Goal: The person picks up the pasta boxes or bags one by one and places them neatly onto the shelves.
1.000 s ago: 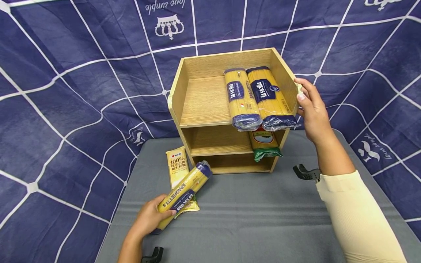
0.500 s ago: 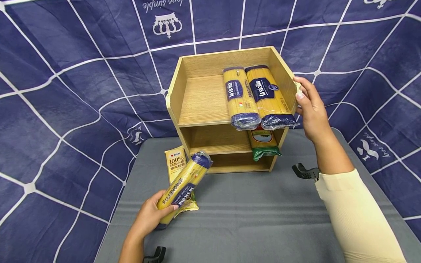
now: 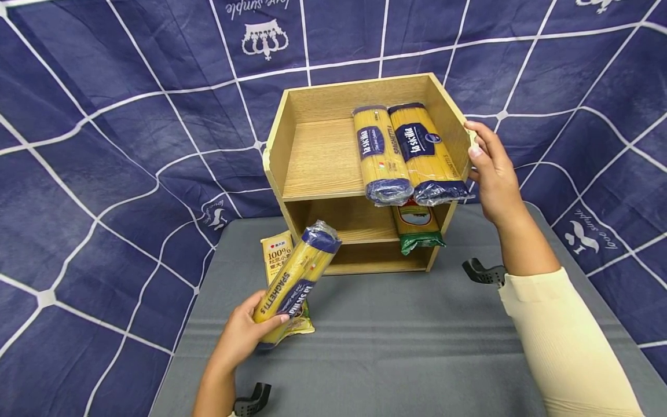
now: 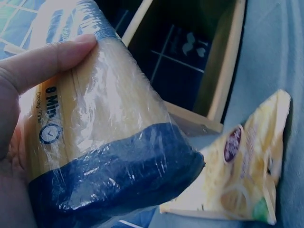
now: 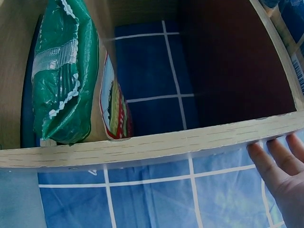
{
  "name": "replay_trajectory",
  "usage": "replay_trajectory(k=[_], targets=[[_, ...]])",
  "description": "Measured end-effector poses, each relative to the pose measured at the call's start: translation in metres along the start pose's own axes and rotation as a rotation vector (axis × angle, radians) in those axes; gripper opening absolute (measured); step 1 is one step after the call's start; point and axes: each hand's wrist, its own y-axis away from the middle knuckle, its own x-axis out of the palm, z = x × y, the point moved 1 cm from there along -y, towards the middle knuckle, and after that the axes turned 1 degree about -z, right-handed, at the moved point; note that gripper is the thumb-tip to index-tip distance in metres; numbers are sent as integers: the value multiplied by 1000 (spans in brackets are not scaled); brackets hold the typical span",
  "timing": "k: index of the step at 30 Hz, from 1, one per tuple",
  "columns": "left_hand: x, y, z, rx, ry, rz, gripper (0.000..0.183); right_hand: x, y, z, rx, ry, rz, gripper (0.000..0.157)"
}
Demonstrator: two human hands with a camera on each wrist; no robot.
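Observation:
My left hand [image 3: 241, 336] grips a spaghetti pack [image 3: 299, 272], clear wrap with blue ends, near its lower end. The pack tilts up to the right, its far end overlapping the shelf's lower left in the head view. Close up in the left wrist view, my thumb lies across the spaghetti pack [image 4: 118, 104]. My right hand [image 3: 497, 179] holds the right side panel of the wooden shelf [image 3: 325, 159] at its front edge. Two similar spaghetti packs, one flat [image 3: 383, 156] and one beside the panel [image 3: 422, 142], lie on the top level.
A green-ended pasta pack [image 3: 421, 237] sits at the right of the middle level, its end sticking out. On the grey cloth [image 3: 385, 341], left of the shelf, lies a yellow pasta pack [image 3: 277, 255], partly hidden. Blue grid-patterned fabric [image 3: 156, 87] surrounds the table.
My left hand has raised the spaghetti pack and moved it slightly right, its far end now higher against the shelf. The right hand keeps its hold on the side panel.

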Motion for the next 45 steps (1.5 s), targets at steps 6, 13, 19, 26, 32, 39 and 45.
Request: replay_trajectory(k=[6, 13, 19, 26, 32, 39, 45], targets=[[1, 0, -16, 57, 57, -6, 42, 0, 0, -1, -1, -5, 0, 42], [4, -5, -32, 73, 161, -4, 45, 0, 0, 0, -6, -9, 2, 42], [7, -9, -41, 86, 181, 2, 45, 0, 0, -1, -2, -11, 7, 42], [14, -12, -53, 72, 221, 8, 48, 0, 0, -1, -19, -12, 1, 42], [22, -12, -63, 68, 311, 39, 56, -1, 0, -1, -19, -5, 5, 42], [32, -20, -75, 108, 404, 90, 59, -1, -1, -1, -22, -1, 2, 43], [41, -24, -87, 97, 551, 130, 63, 0, 0, -2, -30, -20, 9, 43]])
